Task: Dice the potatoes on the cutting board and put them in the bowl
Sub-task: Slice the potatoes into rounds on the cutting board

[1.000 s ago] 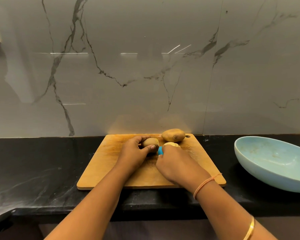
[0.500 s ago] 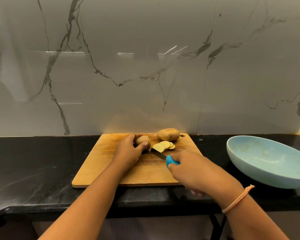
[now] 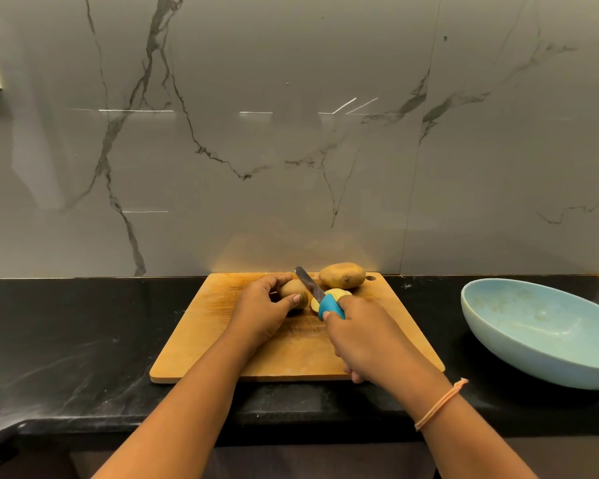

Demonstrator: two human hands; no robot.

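Note:
A wooden cutting board [image 3: 222, 347] lies on the black counter. My left hand [image 3: 261, 311] grips a partly cut potato [image 3: 291, 292] near the board's far side. My right hand [image 3: 367, 335] holds a knife by its blue handle [image 3: 330, 307]; the blade [image 3: 308, 283] points away, lying just right of the held potato. Pale potato slices [image 3: 336, 292] lie between blade and hand, partly hidden. A whole potato [image 3: 342, 275] sits at the board's far right corner. The light blue bowl [image 3: 533, 340] stands to the right with no potato in it.
A grey marble wall rises right behind the board. The black counter [image 3: 66, 340] stretches to the left, and its front edge runs close below the board. The bowl tilts toward me at the right edge of view.
My right hand, drawn back toward me half a second ago, has moved forward, and the blade now lies against the held potato's right side. The left hand keeps its grip.

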